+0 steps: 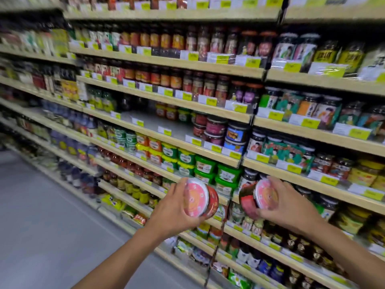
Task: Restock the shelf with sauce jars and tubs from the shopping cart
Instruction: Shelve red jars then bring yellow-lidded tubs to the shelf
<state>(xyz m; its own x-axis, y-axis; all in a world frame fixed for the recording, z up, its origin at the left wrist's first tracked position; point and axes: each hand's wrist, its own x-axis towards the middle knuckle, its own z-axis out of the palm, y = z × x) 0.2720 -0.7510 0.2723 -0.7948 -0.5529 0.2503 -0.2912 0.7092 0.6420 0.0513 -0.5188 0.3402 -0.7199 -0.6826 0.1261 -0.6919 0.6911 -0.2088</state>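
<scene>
Head view: the left hand (177, 209) grips a squat sauce jar, the left jar (201, 198), tipped on its side at 6 o'clock in the frame. Its round pink-and-orange lid faces the camera and its body is red. The right hand (289, 203) grasps the matching right jar (257, 198) at 4 o'clock. The lid print and the yellow shelf tags (239, 108) are too blurred to read.

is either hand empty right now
No, the left hand grips one pink-lidded jar and the right hand grips a second jar.
</scene>
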